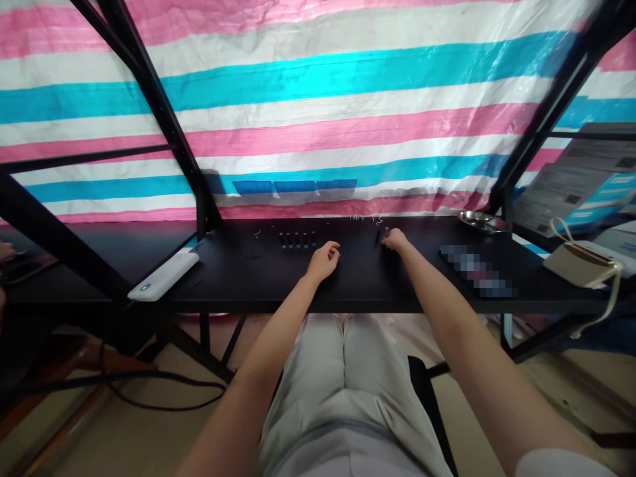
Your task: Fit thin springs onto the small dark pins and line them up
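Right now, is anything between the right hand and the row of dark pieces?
Partly: the left hand, just right of the row of dark pieces, sits near the direct line from the right hand.

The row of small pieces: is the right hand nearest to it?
No, the left hand is nearer to the row of small pieces.

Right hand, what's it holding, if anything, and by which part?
Cannot be told: the right hand is by small dark pieces, too small to show whether its grip closes on one.
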### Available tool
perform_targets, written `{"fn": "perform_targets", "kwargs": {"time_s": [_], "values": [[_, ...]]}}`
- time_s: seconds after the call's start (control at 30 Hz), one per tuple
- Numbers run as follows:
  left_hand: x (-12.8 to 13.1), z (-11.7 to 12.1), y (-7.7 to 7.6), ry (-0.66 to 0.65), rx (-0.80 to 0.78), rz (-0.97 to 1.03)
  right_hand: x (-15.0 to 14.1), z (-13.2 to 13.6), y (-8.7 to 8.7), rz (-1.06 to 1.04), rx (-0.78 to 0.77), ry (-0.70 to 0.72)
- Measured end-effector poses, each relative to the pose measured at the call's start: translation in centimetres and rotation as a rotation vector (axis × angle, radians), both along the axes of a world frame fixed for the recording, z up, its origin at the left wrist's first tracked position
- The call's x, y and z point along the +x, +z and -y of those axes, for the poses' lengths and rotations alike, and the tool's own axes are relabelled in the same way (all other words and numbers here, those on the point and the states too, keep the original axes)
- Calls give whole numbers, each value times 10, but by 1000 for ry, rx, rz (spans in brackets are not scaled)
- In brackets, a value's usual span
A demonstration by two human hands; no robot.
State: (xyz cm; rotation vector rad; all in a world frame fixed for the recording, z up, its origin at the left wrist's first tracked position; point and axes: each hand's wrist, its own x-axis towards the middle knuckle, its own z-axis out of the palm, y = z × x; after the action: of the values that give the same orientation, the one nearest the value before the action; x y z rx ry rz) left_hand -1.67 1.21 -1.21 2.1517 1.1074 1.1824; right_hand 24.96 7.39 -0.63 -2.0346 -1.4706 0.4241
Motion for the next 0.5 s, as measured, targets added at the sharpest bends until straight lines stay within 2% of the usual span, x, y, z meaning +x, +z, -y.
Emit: {"fn": "perform_targets", "kwargs": {"time_s": [0.07,0.13,0.23,0.3,0.33,0.43,0.5], "values": [[0,2,1,21,10,-18,1,2,-1,-11,-36,-4],[1,6,3,112,41,-64,-1,11,-6,-1,-31,-24],[2,13,10,328,106,-183,-11,34,-17,49,69,-68],[1,13,17,422,93,-259,-22,52,-25,107,207,-97],[0,11,21,446,59,-291,-28,60,-28,128,267,-70],[-8,-2,33,493,-76,-358,-44,77,-29,112,426,130],[-13,-13,40,495,-88,-378,-52,83,-24,91,493,250]]}}
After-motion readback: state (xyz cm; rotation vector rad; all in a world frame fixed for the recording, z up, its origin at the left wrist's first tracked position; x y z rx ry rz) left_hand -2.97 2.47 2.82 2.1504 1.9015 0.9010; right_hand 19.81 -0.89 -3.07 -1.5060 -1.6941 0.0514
